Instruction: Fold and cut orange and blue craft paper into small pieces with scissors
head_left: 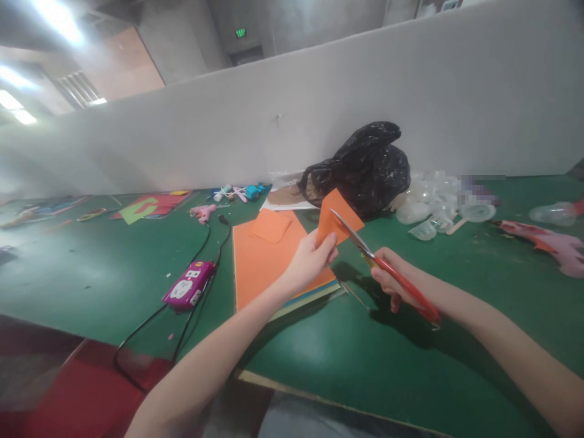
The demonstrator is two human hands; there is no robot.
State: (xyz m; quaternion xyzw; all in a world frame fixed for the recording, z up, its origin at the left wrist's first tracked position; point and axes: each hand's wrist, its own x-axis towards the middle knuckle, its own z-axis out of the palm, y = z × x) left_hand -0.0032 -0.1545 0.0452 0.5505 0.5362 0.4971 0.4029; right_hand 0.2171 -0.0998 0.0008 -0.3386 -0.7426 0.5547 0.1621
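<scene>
In the head view, my left hand (314, 255) pinches a piece of orange paper (335, 213) between thumb and fingers, above the table. My right hand (390, 277) grips a pair of scissors (408, 286) with red handles. Their metal blades point up and left and lie across the orange paper; whether they are parted is hard to see. Below my left hand rests a stack of coloured sheets (255, 267), orange on top with blue and yellow edges showing. Smaller cut orange pieces (272, 225) lie on that stack.
A purple power strip (190, 285) with black cables lies to the left on the green table (114, 274). Behind are a pink glue gun (203, 212), a black plastic bag (365, 164) and clear plastic cups (438, 201). A pink-red object (547, 240) lies far right. A white partition (219, 121) stands behind.
</scene>
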